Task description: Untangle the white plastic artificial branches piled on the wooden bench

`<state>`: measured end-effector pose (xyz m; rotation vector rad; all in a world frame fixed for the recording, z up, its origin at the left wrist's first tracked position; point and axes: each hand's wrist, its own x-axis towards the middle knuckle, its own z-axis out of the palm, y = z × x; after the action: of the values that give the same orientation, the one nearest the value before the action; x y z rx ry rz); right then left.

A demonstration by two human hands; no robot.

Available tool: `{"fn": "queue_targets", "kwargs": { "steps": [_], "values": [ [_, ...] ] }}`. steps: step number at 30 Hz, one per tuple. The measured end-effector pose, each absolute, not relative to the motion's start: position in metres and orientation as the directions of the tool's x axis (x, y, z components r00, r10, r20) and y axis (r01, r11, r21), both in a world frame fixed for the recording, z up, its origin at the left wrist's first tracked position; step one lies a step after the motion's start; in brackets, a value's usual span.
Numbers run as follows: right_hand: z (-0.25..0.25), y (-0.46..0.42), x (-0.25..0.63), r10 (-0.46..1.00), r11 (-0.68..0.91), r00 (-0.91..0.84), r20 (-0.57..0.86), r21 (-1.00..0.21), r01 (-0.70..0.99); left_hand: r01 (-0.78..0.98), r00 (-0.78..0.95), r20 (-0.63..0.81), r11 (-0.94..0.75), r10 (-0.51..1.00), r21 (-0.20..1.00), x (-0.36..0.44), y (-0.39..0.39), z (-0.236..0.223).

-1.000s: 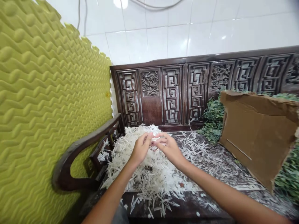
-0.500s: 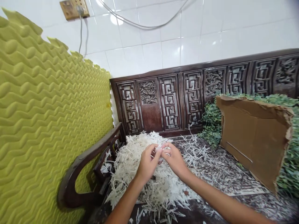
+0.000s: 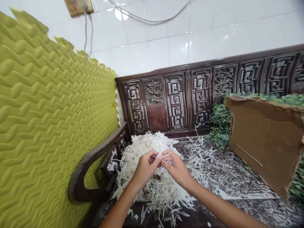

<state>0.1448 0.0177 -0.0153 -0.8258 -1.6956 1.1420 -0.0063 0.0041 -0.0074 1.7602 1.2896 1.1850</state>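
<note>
A heap of white plastic sprigs [image 3: 140, 148] lies on the seat of a dark carved wooden bench [image 3: 213, 177]. Above the heap my left hand [image 3: 143, 169] and my right hand [image 3: 177, 169] meet fingertip to fingertip. Both pinch one small white sprig [image 3: 159, 156] between thumb and fingers. The sprig is mostly hidden by my fingers.
A yellow wavy foam panel [image 3: 47, 120] stands at the left behind the bench armrest [image 3: 95, 158]. A torn cardboard sheet [image 3: 263, 142] leans at the right with green artificial foliage [image 3: 218, 123] behind it. The carved backrest [image 3: 190, 98] and a white tiled wall with a socket [image 3: 76, 6] lie beyond.
My hands stay joined on the white sprig over the heap, drifting slightly lower and right in view. The camera has tilted and shifted a little.
</note>
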Motion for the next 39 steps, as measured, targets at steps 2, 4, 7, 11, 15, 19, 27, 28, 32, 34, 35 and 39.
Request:
{"fn": "queue_targets", "kwargs": {
  "steps": [2,4,7,11,15,19,27,28,32,34,35,39],
  "values": [
    [-0.015,0.024,0.144,0.870,0.373,-0.367,0.330,-0.926,0.051,0.405,0.091,0.366,-0.370,0.926,0.836,-0.005,0.010,-0.008],
    [-0.017,0.033,0.145,0.864,0.393,-0.362,0.349,-0.918,0.052,0.459,0.044,0.442,-0.411,0.896,0.788,-0.001,0.016,-0.009],
    [-0.020,0.043,0.146,0.857,0.427,-0.351,0.376,-0.901,0.079,0.509,-0.033,0.502,-0.418,0.864,0.753,0.007,0.022,-0.008],
    [-0.014,0.044,0.151,0.829,0.481,-0.382,0.409,-0.870,0.111,0.532,-0.062,0.534,-0.424,0.843,0.733,0.014,0.020,-0.005],
    [0.004,0.035,0.160,0.770,0.501,-0.478,0.423,-0.864,0.042,0.488,0.007,0.528,-0.464,0.849,0.739,0.013,0.010,0.003],
    [0.022,0.023,0.170,0.682,0.474,-0.601,0.417,-0.878,-0.071,0.407,0.119,0.487,-0.490,0.865,0.771,0.008,-0.004,0.012],
    [0.041,0.007,0.194,0.460,0.481,-0.845,0.271,-0.877,-0.019,0.409,0.389,0.389,-0.535,0.835,0.740,-0.001,-0.033,0.023],
    [0.042,0.006,0.197,0.442,0.497,-0.863,0.247,-0.868,0.006,0.422,0.424,0.374,-0.546,0.825,0.724,-0.001,-0.035,0.023],
    [0.036,0.002,0.203,0.385,0.584,-0.913,0.136,-0.802,0.127,0.478,0.569,0.276,-0.585,0.775,0.656,-0.002,-0.040,0.016],
    [0.029,-0.001,0.203,0.385,0.628,-0.919,0.086,-0.754,0.192,0.509,0.625,0.205,-0.593,0.753,0.624,0.000,-0.041,0.009],
    [0.025,-0.002,0.203,0.397,0.648,-0.916,0.066,-0.726,0.228,0.526,0.646,0.169,-0.594,0.745,0.609,0.002,-0.041,0.006],
    [0.009,-0.010,0.195,0.508,0.711,-0.860,0.051,-0.588,0.385,0.595,0.681,0.045,-0.589,0.731,0.546,0.009,-0.039,-0.007]
  ]
}}
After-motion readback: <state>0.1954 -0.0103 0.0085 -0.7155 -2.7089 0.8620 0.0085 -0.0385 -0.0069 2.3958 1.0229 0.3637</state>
